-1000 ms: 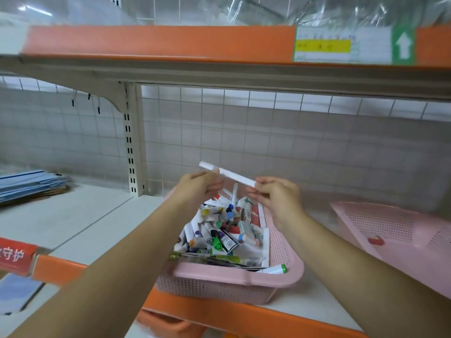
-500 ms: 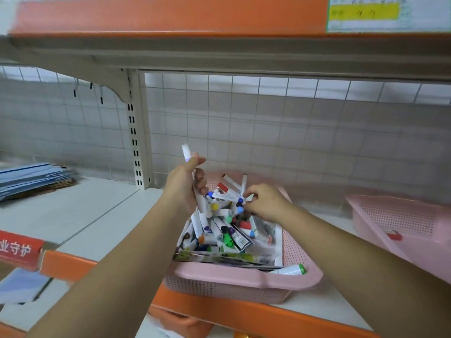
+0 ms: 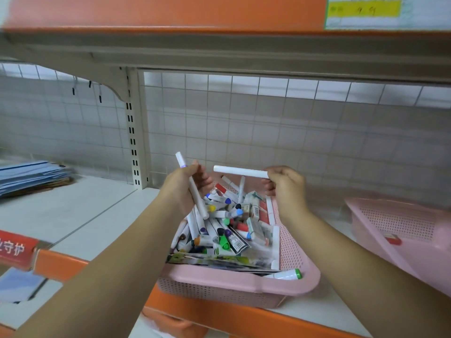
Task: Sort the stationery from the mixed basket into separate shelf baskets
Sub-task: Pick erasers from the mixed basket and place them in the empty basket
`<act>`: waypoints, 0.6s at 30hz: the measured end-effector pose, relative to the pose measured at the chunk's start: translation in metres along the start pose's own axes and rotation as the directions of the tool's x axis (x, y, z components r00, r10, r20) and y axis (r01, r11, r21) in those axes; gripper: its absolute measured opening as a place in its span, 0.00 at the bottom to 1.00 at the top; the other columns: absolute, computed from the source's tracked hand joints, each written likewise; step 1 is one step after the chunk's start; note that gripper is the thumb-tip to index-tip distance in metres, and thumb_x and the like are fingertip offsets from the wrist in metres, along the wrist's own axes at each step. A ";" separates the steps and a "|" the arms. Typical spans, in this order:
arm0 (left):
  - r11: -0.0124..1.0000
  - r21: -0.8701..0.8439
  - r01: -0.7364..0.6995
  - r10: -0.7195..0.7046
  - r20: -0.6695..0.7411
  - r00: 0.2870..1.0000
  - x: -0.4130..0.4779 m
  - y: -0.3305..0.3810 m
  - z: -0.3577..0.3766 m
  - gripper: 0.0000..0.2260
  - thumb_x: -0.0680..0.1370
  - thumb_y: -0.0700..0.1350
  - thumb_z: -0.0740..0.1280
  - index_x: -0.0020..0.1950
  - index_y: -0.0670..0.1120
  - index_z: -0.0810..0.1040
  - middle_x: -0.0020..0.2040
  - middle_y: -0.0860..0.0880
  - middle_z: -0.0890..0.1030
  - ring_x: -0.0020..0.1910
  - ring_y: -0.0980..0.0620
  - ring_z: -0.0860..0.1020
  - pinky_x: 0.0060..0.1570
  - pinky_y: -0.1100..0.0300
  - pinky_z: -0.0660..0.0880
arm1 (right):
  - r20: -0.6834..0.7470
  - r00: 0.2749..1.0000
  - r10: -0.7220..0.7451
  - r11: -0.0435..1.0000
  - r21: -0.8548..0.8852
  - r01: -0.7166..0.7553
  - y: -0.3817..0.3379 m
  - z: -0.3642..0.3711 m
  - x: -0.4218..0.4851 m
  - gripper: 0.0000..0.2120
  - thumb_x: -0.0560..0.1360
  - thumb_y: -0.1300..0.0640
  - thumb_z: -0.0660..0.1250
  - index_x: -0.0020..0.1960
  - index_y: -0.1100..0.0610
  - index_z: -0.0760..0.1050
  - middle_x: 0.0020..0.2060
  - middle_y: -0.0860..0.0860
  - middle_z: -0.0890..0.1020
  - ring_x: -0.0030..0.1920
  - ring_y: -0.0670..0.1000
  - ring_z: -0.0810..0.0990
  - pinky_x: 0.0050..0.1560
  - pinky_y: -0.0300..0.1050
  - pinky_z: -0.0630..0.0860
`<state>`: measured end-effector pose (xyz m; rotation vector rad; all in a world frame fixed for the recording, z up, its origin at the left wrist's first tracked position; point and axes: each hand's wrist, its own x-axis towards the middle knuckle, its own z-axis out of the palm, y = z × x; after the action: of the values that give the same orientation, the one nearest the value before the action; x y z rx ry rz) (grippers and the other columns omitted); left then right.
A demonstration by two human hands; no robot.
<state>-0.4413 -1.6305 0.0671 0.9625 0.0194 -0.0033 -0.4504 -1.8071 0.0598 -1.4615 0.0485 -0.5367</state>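
We judge it barely begun — our left hand point(image 3: 179, 191) grips a white pen point(image 3: 199, 204), our right hand point(image 3: 288, 189) pinches a second pen point(image 3: 240, 172); the mixed basket point(image 3: 239, 282) is heaped, the side basket point(image 3: 415, 262) holds perhaps one eraser point(image 3: 393, 239).

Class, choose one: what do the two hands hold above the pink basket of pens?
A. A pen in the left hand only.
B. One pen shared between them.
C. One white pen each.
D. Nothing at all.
C: the left hand grips a purple-banded pen, the right hand a plain pen, both above the basket.
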 end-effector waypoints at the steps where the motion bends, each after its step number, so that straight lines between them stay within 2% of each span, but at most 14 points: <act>1: 1.000 -0.013 -0.005 0.005 0.005 1.000 0.000 0.000 0.001 0.13 0.81 0.41 0.58 0.37 0.39 0.72 0.31 0.45 0.74 0.33 0.49 0.75 0.33 0.61 0.79 | 0.028 0.999 0.031 0.998 0.053 -0.033 -0.002 0.001 -0.003 0.12 0.75 0.69 0.61 0.37 0.58 0.74 0.29 0.54 0.76 0.29 0.48 0.72 0.30 0.38 0.71; 4: 1.000 -0.018 -0.021 0.021 0.033 0.999 -0.002 0.000 0.001 0.10 0.81 0.39 0.57 0.42 0.37 0.73 0.38 0.42 0.75 0.40 0.46 0.77 0.42 0.57 0.79 | 0.092 0.993 0.075 0.983 0.162 -0.089 -0.005 0.003 -0.008 0.11 0.75 0.72 0.60 0.39 0.61 0.75 0.31 0.56 0.78 0.30 0.49 0.74 0.32 0.38 0.74; 6: 0.999 -0.025 -0.033 0.035 0.067 0.997 -0.003 0.000 0.002 0.09 0.81 0.39 0.57 0.47 0.37 0.74 0.41 0.41 0.78 0.42 0.45 0.79 0.47 0.55 0.78 | 0.123 0.989 0.079 0.981 0.167 -0.099 -0.005 0.005 -0.010 0.10 0.75 0.72 0.61 0.40 0.61 0.75 0.31 0.56 0.79 0.31 0.50 0.75 0.32 0.37 0.76; 9: 0.998 -0.056 -0.035 0.041 0.108 0.993 -0.003 0.001 0.002 0.08 0.81 0.39 0.58 0.49 0.36 0.75 0.42 0.41 0.81 0.43 0.45 0.81 0.45 0.56 0.80 | 0.185 0.979 0.083 0.984 0.138 -0.110 -0.004 0.006 -0.012 0.09 0.74 0.73 0.61 0.42 0.61 0.75 0.33 0.57 0.79 0.31 0.50 0.76 0.31 0.36 0.77; 13: 0.998 -0.042 -0.057 0.062 0.131 0.989 -0.002 0.002 0.001 0.07 0.79 0.39 0.60 0.50 0.37 0.75 0.46 0.41 0.81 0.46 0.45 0.81 0.45 0.57 0.80 | 0.296 0.951 0.088 0.991 0.069 -0.113 -0.002 0.005 -0.015 0.08 0.72 0.73 0.64 0.42 0.62 0.76 0.36 0.58 0.82 0.31 0.48 0.80 0.34 0.36 0.78; 16: 0.997 -0.021 -0.072 0.075 0.183 0.980 -0.004 0.001 0.003 0.06 0.80 0.38 0.59 0.49 0.38 0.75 0.45 0.41 0.81 0.46 0.46 0.81 0.47 0.57 0.80 | 0.409 0.911 0.045 0.999 -0.042 -0.031 -0.001 0.009 -0.023 0.08 0.72 0.70 0.67 0.40 0.58 0.77 0.34 0.54 0.83 0.30 0.46 0.80 0.36 0.38 0.78; 18: 0.996 0.010 -0.088 0.084 0.204 0.975 -0.005 0.000 0.005 0.07 0.80 0.39 0.57 0.48 0.39 0.74 0.42 0.43 0.80 0.42 0.48 0.82 0.44 0.58 0.80 | 0.463 0.886 -0.007 0.985 -0.150 0.086 0.003 0.014 -0.027 0.10 0.71 0.67 0.69 0.39 0.53 0.78 0.34 0.49 0.82 0.32 0.44 0.79 0.38 0.39 0.76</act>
<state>-0.4467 -1.6343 0.0703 0.9774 -0.2111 -0.0220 -0.4679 -1.7841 0.0509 -1.7270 -0.3275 -0.2129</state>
